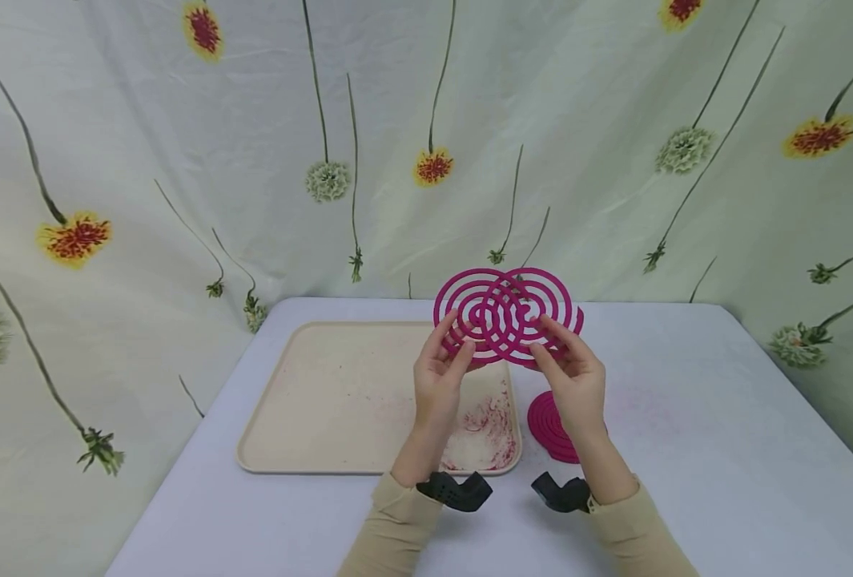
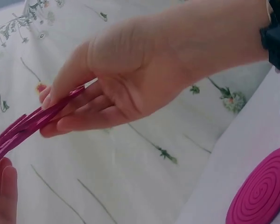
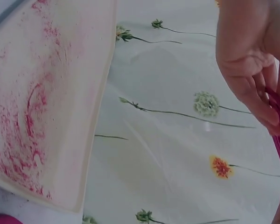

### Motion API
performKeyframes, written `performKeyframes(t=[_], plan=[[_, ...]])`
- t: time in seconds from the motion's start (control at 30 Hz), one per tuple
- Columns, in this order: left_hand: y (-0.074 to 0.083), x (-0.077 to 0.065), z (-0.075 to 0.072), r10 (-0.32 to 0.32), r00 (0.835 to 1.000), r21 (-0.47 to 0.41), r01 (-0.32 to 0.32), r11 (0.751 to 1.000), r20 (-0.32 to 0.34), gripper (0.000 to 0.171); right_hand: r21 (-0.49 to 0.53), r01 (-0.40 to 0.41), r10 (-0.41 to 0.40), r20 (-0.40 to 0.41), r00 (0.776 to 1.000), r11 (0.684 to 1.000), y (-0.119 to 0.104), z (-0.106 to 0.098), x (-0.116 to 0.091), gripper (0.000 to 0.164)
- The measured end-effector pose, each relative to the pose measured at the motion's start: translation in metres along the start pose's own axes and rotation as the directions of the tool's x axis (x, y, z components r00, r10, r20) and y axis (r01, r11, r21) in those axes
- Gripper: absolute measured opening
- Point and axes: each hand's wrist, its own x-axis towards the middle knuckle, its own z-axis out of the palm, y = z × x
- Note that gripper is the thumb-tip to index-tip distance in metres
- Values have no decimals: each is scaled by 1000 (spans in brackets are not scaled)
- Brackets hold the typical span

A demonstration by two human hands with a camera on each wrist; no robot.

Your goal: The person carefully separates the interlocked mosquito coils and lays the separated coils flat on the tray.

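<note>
two pink coils (image 1: 500,320) overlap, pinched by left hand (image 1: 438,385) and right hand (image 1: 577,389), likely for balance; flat coil (image 1: 552,429) beside right edge of tray (image 1: 361,393).

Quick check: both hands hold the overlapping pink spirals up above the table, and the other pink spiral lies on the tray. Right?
Not quite: the other pink spiral lies on the table, to the right of the tray, as the head view shows. The left hand and right hand do hold the overlapping pink spirals up above the table.
</note>
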Motion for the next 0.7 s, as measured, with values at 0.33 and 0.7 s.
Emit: performKeyframes(t=[0.33,0.7], plan=[[18,11,-40,-167,934,180,113,977,317,38,-212,-169,236,348,907,963,-12,-42,13,35],[20,14,-44,-133,978,226,95,970,159,34,-112,-161,183,221,958,981,-15,-37,14,45]])
